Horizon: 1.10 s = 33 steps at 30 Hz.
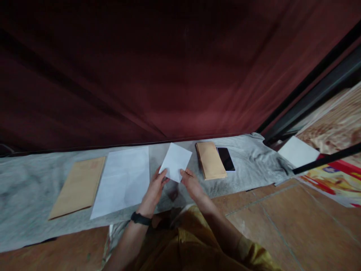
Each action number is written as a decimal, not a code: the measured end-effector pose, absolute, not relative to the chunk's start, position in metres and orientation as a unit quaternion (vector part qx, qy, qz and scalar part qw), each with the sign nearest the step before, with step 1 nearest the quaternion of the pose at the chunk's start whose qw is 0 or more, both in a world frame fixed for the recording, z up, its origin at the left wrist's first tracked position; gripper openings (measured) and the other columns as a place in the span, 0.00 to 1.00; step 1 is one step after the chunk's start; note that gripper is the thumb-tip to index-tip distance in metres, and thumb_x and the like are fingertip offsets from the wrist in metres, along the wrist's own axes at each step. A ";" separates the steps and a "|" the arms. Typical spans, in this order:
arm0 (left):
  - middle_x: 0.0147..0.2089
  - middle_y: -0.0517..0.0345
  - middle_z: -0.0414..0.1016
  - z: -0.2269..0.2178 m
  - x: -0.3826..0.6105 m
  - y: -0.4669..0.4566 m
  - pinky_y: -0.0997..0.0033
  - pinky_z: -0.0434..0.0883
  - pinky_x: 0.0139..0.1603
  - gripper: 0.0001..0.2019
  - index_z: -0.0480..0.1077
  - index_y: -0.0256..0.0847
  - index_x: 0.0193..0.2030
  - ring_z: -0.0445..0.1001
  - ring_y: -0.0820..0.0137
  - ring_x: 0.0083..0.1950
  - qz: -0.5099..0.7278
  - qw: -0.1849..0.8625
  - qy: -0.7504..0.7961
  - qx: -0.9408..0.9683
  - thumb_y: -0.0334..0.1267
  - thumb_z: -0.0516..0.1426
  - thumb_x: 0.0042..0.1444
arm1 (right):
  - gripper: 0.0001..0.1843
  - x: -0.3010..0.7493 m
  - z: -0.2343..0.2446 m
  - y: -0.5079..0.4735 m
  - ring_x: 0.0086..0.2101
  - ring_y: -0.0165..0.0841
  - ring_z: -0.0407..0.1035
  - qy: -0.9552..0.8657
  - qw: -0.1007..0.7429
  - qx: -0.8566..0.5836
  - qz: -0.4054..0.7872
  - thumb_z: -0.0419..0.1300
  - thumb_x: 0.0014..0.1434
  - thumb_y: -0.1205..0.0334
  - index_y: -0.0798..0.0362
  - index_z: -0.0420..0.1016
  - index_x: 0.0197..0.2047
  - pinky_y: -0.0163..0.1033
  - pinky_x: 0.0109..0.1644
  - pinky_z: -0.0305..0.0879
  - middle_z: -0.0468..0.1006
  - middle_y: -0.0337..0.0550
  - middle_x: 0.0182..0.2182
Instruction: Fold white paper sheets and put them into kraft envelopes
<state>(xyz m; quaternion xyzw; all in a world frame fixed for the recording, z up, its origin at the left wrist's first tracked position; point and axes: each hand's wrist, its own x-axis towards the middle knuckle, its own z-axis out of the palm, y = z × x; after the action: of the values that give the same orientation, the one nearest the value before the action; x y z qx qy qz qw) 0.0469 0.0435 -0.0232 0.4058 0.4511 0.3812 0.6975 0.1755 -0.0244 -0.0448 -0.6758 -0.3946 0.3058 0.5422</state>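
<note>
A folded white sheet of paper (pixel 177 160) is held between my two hands, tilted above the grey cloth. My left hand (pixel 156 185) grips its lower left edge, thumb on top. At its lower right edge my right hand (pixel 191 182) pinches it the same way. Just right of it lies a stack of brown envelopes (pixel 211 160), close to my right hand. Flat sheets of white paper (pixel 122 180) lie to the left of my left hand; how many there are I cannot tell. Beyond them, at the far left, rests a single brown envelope (pixel 79 184).
A phone (pixel 226 159) with a dark screen lies partly beside and under the envelope stack. The grey cloth (pixel 25 195) covers a long narrow surface. Behind it hangs a dark red curtain (pixel 180 82). Black metal bars (pixel 307 101) and a colourful printed box (pixel 335 178) stand at the right.
</note>
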 end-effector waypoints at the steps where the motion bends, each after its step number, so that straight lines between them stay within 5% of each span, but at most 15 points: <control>1: 0.49 0.48 0.81 -0.027 0.046 0.042 0.68 0.75 0.41 0.26 0.73 0.40 0.50 0.79 0.64 0.44 0.371 0.696 0.454 0.416 0.51 0.68 0.46 | 0.23 0.170 -0.048 -0.025 0.36 0.37 0.80 -0.365 0.577 -0.643 0.346 0.46 0.73 0.51 0.54 0.77 0.53 0.40 0.39 0.76 0.85 0.48 0.40; 7: 0.24 0.65 0.72 -0.045 0.028 0.056 0.74 0.64 0.27 0.20 0.73 0.39 0.35 0.68 0.73 0.25 0.319 0.637 0.482 0.511 0.49 0.68 0.39 | 0.23 0.178 -0.056 -0.035 0.35 0.39 0.79 -0.195 0.663 -0.544 0.476 0.67 0.52 0.43 0.54 0.76 0.42 0.42 0.37 0.77 0.84 0.47 0.36; 15: 0.22 0.66 0.69 -0.055 0.023 0.097 0.73 0.64 0.26 0.16 0.73 0.41 0.33 0.67 0.72 0.24 0.271 0.555 0.492 0.614 0.47 0.66 0.41 | 0.15 0.218 -0.065 -0.038 0.20 0.31 0.71 -0.179 0.587 -0.662 0.430 0.66 0.48 0.49 0.51 0.72 0.32 0.34 0.23 0.70 0.76 0.35 0.20; 18: 0.29 0.63 0.72 -0.058 0.029 0.095 0.68 0.71 0.36 0.17 0.74 0.41 0.45 0.72 0.69 0.31 0.316 0.488 0.524 0.623 0.43 0.64 0.48 | 0.13 0.214 -0.072 -0.041 0.16 0.29 0.68 -0.189 0.563 -0.675 0.438 0.64 0.49 0.51 0.50 0.70 0.28 0.32 0.18 0.66 0.76 0.35 0.18; 21: 0.48 0.47 0.77 -0.059 0.031 0.073 0.56 0.73 0.55 0.18 0.72 0.40 0.55 0.76 0.60 0.50 0.336 0.318 0.529 0.712 0.39 0.58 0.58 | 0.11 0.212 -0.078 -0.042 0.17 0.30 0.68 -0.200 0.539 -0.688 0.442 0.61 0.52 0.52 0.49 0.67 0.26 0.32 0.19 0.66 0.76 0.36 0.18; 25: 0.71 0.44 0.65 -0.068 0.036 0.026 0.50 0.64 0.70 0.22 0.67 0.41 0.66 0.61 0.56 0.73 0.257 0.185 0.389 0.865 0.39 0.50 0.67 | 0.08 0.215 -0.080 -0.044 0.18 0.32 0.71 -0.225 0.504 -0.707 0.443 0.58 0.55 0.55 0.49 0.70 0.29 0.33 0.21 0.67 0.77 0.35 0.19; 29: 0.76 0.45 0.57 -0.080 0.041 0.001 0.43 0.58 0.74 0.26 0.63 0.42 0.71 0.53 0.53 0.77 0.153 0.113 0.336 0.923 0.42 0.50 0.68 | 0.09 0.217 -0.074 -0.053 0.21 0.33 0.73 -0.282 0.433 -0.771 0.370 0.58 0.60 0.59 0.52 0.75 0.43 0.34 0.27 0.68 0.79 0.38 0.22; 33: 0.77 0.45 0.54 -0.085 0.040 0.002 0.43 0.57 0.74 0.27 0.61 0.46 0.73 0.52 0.53 0.77 0.117 0.078 0.325 0.935 0.45 0.52 0.68 | 0.19 0.211 -0.059 -0.060 0.41 0.40 0.79 -0.428 0.251 -0.861 0.106 0.54 0.68 0.61 0.55 0.71 0.60 0.41 0.47 0.72 0.83 0.53 0.42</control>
<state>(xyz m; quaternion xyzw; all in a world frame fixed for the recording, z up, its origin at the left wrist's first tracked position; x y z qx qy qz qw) 0.0401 0.0018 -0.0846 0.9352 0.3250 0.1170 0.0781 0.2111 -0.0603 -0.0589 -0.8614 -0.4283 0.1062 0.2514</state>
